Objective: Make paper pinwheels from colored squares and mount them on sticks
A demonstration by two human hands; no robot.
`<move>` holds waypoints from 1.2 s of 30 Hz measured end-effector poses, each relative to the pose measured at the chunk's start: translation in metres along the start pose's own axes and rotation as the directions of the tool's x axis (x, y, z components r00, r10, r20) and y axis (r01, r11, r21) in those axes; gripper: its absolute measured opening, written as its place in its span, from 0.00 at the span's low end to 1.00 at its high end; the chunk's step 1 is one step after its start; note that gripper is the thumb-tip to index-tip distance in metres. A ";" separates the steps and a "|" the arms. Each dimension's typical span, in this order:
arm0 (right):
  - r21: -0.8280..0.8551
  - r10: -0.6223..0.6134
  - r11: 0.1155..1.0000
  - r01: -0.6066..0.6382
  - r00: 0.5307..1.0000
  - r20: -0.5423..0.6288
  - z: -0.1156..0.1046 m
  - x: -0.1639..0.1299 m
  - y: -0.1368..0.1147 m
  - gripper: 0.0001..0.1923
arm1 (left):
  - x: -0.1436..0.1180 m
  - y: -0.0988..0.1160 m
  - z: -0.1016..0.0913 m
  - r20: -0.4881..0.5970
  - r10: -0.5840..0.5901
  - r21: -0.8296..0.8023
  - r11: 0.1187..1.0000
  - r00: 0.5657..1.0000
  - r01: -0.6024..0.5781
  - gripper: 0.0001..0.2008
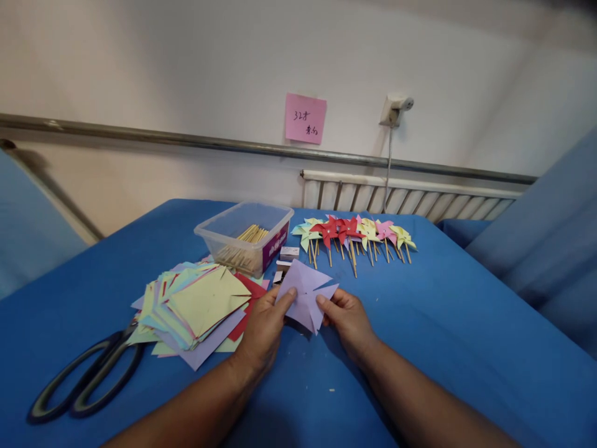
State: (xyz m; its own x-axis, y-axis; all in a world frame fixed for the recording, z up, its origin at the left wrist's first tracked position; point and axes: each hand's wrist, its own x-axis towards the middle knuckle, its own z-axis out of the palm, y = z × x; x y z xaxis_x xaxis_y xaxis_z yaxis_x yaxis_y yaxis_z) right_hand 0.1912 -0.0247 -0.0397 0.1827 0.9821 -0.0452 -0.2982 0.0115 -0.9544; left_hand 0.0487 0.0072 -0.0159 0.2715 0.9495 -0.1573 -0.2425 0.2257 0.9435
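Both my hands hold one purple paper square (305,292) above the table, with slits cut in from its corners. My left hand (265,317) pinches its left side, thumb on top. On the right side, my right hand (347,317) grips the paper between thumb and fingers. Left of my hands lies a loose stack of coloured paper squares (205,305), pale yellow uppermost, some of them slit. Small boxes (289,253) sit just behind the purple paper, which partly hides them.
Scissors (100,367) with dark handles lie at the left, blades under the paper stack. A clear plastic tub (224,239) holds several wooden sticks (252,236). Finished paper pinwheels (349,230) on sticks lie at the back right. The table has a blue cover (443,348).
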 end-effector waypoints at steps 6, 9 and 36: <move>0.006 0.002 1.000 -0.002 1.000 -0.013 0.000 0.001 0.001 0.15 | -0.004 0.008 0.004 -0.003 0.000 -0.102 0.995 1.000 0.000 0.17; 0.072 0.008 0.997 -0.006 1.000 -0.030 -0.003 0.001 0.004 0.14 | -0.007 0.011 0.005 0.027 0.009 -0.132 0.991 1.000 -0.005 0.16; 0.135 0.042 0.990 -0.038 0.999 -0.029 -0.004 0.004 0.006 0.15 | -0.005 0.004 0.006 0.039 -0.044 -0.019 0.999 0.998 0.045 0.13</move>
State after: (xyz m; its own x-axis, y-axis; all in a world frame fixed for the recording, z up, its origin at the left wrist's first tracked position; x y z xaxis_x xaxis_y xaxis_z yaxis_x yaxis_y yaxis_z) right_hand 0.1936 -0.0217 -0.0472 0.1970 0.9759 -0.0940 -0.4286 -0.0005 -0.9035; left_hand 0.0518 0.0016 -0.0101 0.3179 0.9294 -0.1874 -0.2475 0.2722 0.9299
